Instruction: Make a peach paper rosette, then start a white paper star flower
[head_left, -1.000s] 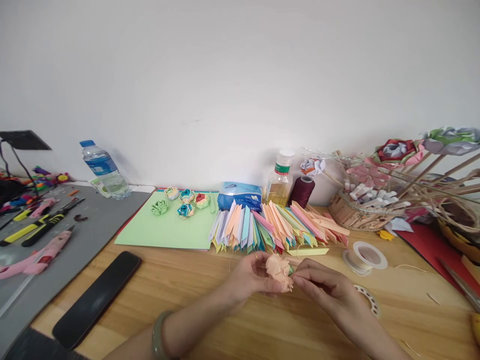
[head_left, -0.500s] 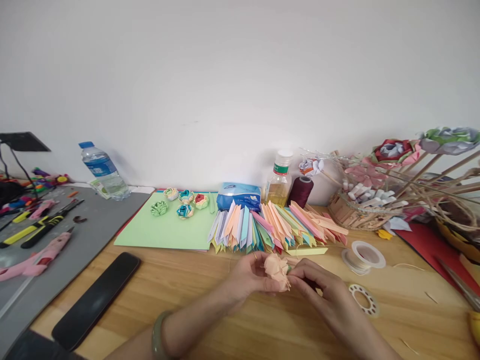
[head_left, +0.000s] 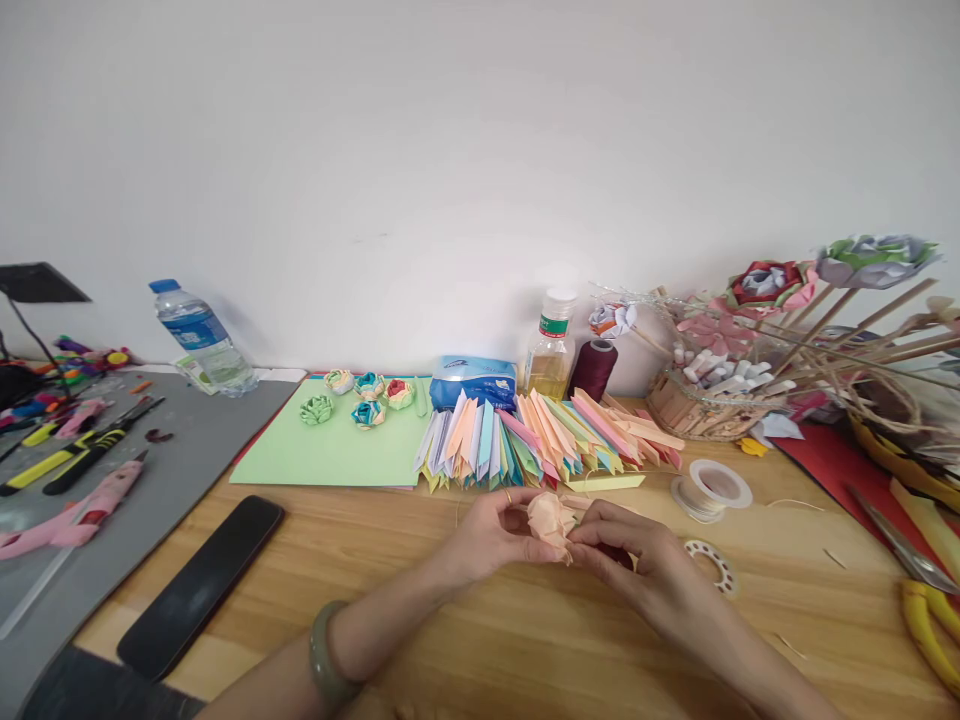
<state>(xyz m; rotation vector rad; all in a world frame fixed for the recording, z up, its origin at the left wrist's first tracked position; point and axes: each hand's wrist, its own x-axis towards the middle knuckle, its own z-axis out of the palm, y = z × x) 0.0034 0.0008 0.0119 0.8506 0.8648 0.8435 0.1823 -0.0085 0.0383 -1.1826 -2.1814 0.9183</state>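
Between my two hands is a peach folded-paper flower (head_left: 550,521), held just above the wooden table (head_left: 480,640). My left hand (head_left: 499,530) is closed around its left side, thumb along the bottom edge. My right hand (head_left: 622,545) pinches the flower's right side, where a bit of green shows; its fingertips partly hide what they grip. Behind the hands lies a row of folded paper strips (head_left: 480,445) in many colours. A white spool of thread (head_left: 712,490) and a flat white ring with holes (head_left: 711,566) lie to the right of my right hand.
Several finished paper flowers (head_left: 367,413) rest on green paper (head_left: 322,460). A black phone (head_left: 202,585), a pink glue gun (head_left: 82,510) and a water bottle (head_left: 202,340) are left. Behind stand an oil-coloured bottle (head_left: 551,350) and dark thread cone (head_left: 593,369); scissors (head_left: 926,610) lie right.
The view has shifted slightly, so the table things appear a little higher and further left. Both hands still hold the peach flower, which is turned a bit and shows a rounder face.
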